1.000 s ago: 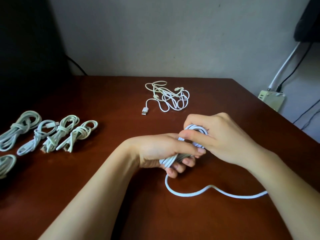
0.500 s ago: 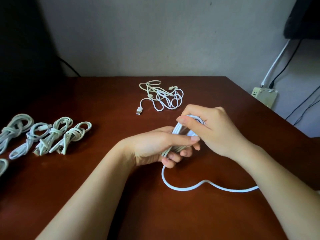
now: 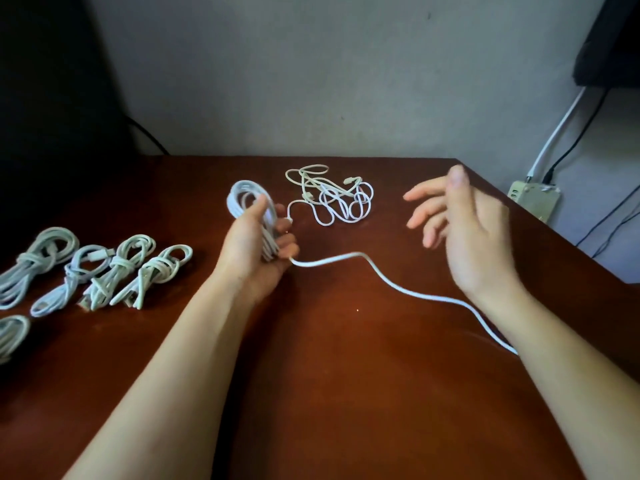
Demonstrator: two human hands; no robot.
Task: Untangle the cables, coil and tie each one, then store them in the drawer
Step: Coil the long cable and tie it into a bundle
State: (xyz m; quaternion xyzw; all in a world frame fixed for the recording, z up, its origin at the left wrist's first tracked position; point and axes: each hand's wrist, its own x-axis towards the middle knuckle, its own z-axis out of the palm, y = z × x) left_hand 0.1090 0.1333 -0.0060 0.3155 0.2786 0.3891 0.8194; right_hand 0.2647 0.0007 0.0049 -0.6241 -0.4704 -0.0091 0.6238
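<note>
My left hand [image 3: 258,245] grips a coil of white cable [image 3: 244,199] above the middle of the brown table [image 3: 346,393]. The coil's loose tail [image 3: 398,285] runs from under that hand across the table to the right and passes beneath my right forearm. My right hand [image 3: 464,230] hovers apart from the coil, fingers spread and relaxed, holding nothing. A tangled heap of white cables [image 3: 332,195] lies at the back of the table between both hands. No drawer is in view.
Several coiled and tied white cables [image 3: 100,271] lie in a row at the table's left, another at the left edge [image 3: 12,336]. A power strip [image 3: 533,199] with plugged cords sits off the table's right edge. A dark shape fills the left background.
My right hand has let go of the coil and drawn away to the right, opening. My left hand has lifted the coil leftward, and the tail has stretched out straighter.
</note>
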